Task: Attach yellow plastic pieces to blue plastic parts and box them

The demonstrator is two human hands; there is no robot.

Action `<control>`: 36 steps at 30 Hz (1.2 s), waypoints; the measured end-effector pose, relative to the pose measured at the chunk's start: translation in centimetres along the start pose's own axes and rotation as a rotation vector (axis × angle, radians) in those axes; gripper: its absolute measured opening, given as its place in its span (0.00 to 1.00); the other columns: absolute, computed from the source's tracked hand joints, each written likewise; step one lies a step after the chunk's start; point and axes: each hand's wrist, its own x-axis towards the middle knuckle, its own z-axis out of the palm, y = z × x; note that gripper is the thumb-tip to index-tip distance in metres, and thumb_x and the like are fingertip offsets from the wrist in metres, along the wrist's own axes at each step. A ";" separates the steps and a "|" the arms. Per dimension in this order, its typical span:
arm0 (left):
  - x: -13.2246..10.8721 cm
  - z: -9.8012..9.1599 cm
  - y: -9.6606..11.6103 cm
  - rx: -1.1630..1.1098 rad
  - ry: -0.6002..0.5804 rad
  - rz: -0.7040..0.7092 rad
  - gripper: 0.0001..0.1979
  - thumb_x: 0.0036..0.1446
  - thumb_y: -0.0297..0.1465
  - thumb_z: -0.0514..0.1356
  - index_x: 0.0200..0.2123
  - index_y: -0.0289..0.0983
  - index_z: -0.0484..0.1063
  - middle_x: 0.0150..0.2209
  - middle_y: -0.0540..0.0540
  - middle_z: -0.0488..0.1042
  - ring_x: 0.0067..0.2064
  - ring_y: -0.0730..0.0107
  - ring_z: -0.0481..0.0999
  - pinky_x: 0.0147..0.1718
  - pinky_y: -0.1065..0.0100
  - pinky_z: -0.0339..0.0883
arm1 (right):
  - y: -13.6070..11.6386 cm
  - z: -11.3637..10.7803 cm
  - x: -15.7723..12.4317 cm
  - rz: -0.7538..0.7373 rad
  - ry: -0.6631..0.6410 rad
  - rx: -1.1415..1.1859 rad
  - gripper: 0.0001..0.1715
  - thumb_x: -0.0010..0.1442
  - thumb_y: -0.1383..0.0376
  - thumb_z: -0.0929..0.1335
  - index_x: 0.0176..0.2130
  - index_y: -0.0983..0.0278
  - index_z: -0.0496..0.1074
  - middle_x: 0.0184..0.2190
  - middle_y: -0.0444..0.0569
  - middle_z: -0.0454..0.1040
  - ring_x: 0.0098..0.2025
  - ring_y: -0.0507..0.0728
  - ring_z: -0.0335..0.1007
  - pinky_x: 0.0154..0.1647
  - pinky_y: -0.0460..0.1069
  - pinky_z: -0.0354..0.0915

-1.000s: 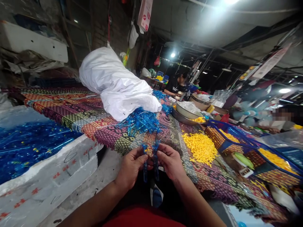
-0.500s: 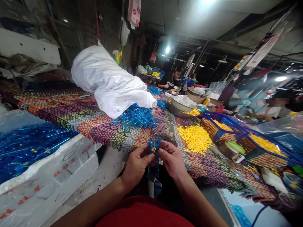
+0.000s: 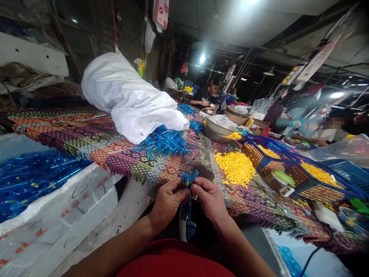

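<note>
Between my fingertips is a translucent blue plastic piece (image 3: 188,177) with a small yellow bit in its middle; long blue parts hang below it. My left hand (image 3: 169,196) pinches it from the left, thumb against the fingers. From the other side, my right hand (image 3: 209,195) grips it the same way. Both hands are over the near edge of the patterned cloth (image 3: 150,165). Just beyond them lies a heap of tiny dark pieces (image 3: 204,172). To the right is a pile of small yellow plastic pieces (image 3: 235,168). Exactly how the blue parts join is too small to tell.
A white sack (image 3: 129,96) lies on the table with blue pieces (image 3: 164,142) at its mouth. Blue baskets (image 3: 268,154) of yellow pieces and stacked bowls (image 3: 220,129) stand right. A foam box (image 3: 77,196) holds blue pieces at left. A person (image 3: 206,98) sits farther back.
Both hands stay at the blue piece, with slightly shifted fingers. Its top looks more bunched together now. The whole view has moved slightly.
</note>
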 end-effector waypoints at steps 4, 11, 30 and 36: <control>0.0 -0.3 0.0 0.035 0.003 0.017 0.15 0.51 0.34 0.60 0.44 0.37 0.74 0.34 0.48 0.75 0.34 0.68 0.71 0.34 0.71 0.66 | 0.4 0.2 0.1 0.005 0.003 0.005 0.07 0.49 0.62 0.71 0.27 0.64 0.74 0.19 0.41 0.66 0.21 0.49 0.60 0.24 0.46 0.58; 0.0 -0.6 0.0 -0.025 0.009 -0.006 0.17 0.52 0.34 0.60 0.46 0.37 0.73 0.37 0.46 0.76 0.37 0.66 0.73 0.37 0.69 0.66 | 0.6 0.9 0.4 0.075 0.075 0.180 0.11 0.46 0.60 0.73 0.30 0.64 0.75 0.19 0.42 0.68 0.19 0.48 0.58 0.20 0.45 0.56; -0.4 -0.9 -1.5 -0.044 0.021 -0.129 0.16 0.53 0.39 0.58 0.43 0.38 0.73 0.30 0.49 0.73 0.26 0.72 0.70 0.26 0.71 0.66 | 1.3 1.5 0.5 -0.054 0.043 -0.178 0.14 0.52 0.58 0.69 0.22 0.63 0.68 0.16 0.40 0.62 0.19 0.48 0.56 0.20 0.44 0.56; -0.1 -0.4 -3.5 -0.489 0.012 -0.263 0.22 0.54 0.39 0.57 0.52 0.38 0.65 0.22 0.52 0.70 0.16 0.75 0.68 0.12 0.74 0.60 | 1.6 2.1 0.8 0.005 0.040 -0.193 0.14 0.51 0.56 0.69 0.24 0.63 0.66 0.15 0.40 0.65 0.17 0.48 0.60 0.19 0.44 0.59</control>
